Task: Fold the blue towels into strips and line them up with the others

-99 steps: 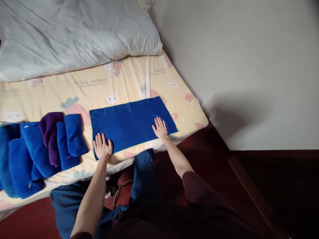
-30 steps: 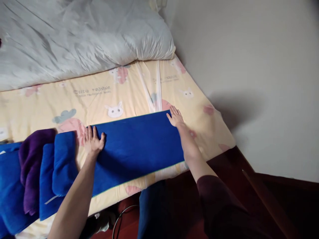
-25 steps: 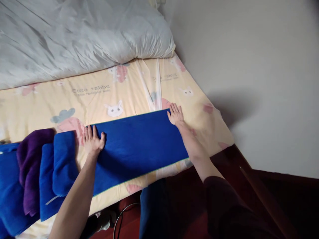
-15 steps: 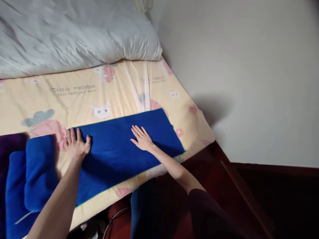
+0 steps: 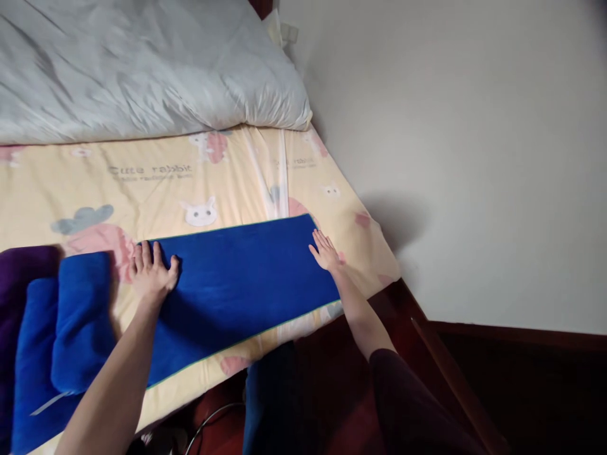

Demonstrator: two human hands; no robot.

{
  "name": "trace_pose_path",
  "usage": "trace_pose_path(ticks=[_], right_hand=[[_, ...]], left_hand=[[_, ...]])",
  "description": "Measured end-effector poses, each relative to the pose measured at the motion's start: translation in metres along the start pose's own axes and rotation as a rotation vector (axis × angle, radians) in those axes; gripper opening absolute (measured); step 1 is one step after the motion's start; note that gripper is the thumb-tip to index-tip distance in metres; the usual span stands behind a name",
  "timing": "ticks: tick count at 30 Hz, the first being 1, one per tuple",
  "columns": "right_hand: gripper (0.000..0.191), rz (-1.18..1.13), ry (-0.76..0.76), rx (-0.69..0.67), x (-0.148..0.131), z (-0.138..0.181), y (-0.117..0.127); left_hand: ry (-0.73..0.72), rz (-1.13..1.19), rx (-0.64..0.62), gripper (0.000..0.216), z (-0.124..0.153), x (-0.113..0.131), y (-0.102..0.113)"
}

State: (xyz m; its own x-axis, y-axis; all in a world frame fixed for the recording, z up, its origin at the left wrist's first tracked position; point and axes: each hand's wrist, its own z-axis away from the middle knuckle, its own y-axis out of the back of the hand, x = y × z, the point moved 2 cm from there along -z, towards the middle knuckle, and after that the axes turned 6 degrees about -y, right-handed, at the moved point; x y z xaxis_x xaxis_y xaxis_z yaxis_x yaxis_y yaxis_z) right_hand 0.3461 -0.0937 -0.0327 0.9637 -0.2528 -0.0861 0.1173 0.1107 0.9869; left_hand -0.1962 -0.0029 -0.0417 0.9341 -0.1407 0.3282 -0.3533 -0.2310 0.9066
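A blue towel (image 5: 246, 278) with a thin green edge lies flat and stretched out on the bed. Pressing on its left end is my left hand (image 5: 154, 272), open with the fingers spread. My right hand (image 5: 325, 253) lies flat and open across the towel's right edge, fingers pointing up and left. Left of my left hand are folded blue towels (image 5: 83, 322), one with a white tag, and beyond them a purple towel (image 5: 31, 272). My left forearm partly hides the lower left end of the flat towel.
The bed sheet (image 5: 152, 196) is yellow with rabbit prints. A grey quilt (image 5: 156, 69) lies along its far side. A pale wall (image 5: 465, 158) rises to the right, with dark red flooring and a ledge below. A cable (image 5: 213, 414) hangs under the bed's near edge.
My right hand has slid rightward over the towel, from its middle to its right edge. My left hand stays on the left end. The view has shifted slightly.
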Motion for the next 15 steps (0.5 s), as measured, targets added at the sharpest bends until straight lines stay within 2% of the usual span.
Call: trace_pose_path(ticks=[4,7,10,12,15], right_hand=[[0.071,0.033,-0.004,0.075,-0.031,0.034,-0.001],[0.07,-0.025,0.093,0.079,-0.05,0.079,-0.018],[0.07,-0.064,0.085,0.048,-0.043,0.118,-0.037],[0.072,-0.074,-0.013,0.052,-0.025,0.133,-0.042],[0.073,-0.082,-0.186,0.031,0.006,0.142,-0.037]], left_hand=[[0.031,0.058,-0.024,0.077,0.001,0.001,0.004],[0.008,0.108,-0.012,0.073,0.025,0.006,0.01],[-0.07,0.133,0.0,0.072,0.087,0.012,0.021],[-0.147,0.113,-0.027,0.07,0.14,0.011,0.031],[-0.129,0.064,-0.006,0.069,0.209,-0.004,0.051]])
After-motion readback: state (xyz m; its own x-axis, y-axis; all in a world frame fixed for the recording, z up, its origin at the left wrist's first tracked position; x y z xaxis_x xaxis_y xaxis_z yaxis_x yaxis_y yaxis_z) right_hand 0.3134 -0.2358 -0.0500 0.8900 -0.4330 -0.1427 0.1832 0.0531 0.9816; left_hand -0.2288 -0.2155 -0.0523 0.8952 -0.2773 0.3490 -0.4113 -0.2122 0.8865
